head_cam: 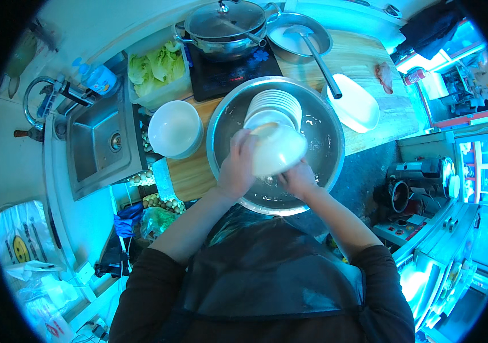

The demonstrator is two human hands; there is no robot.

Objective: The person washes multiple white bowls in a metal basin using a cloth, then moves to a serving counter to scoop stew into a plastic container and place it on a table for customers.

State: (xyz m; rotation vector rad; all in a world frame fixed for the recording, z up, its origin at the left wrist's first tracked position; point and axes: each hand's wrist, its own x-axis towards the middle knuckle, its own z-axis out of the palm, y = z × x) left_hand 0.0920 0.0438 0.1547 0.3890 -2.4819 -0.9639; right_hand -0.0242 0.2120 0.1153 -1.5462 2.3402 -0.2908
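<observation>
A white bowl point(279, 150), blurred and tilted, is held over a wide steel basin point(329, 171) with water in it. My left hand point(239, 165) grips the bowl's left side, fingers over its outer surface. My right hand point(299, 178) is at the bowl's lower right edge; its fingers are partly hidden, and I cannot tell whether they hold anything else. Behind the held bowl, a row of nested white bowls point(274, 105) rests in the basin. Left of the basin, more white bowls point(175, 128) are stacked on the wooden board point(192, 176).
A sink point(94, 150) with a tap point(34, 103) is at left. Lettuce fills a plastic tub point(158, 96). A lidded pot point(227, 32) sits on an induction cooker point(235, 79). A ladle point(319, 62) reaches from a steel pot point(280, 49) over a white tray point(353, 105).
</observation>
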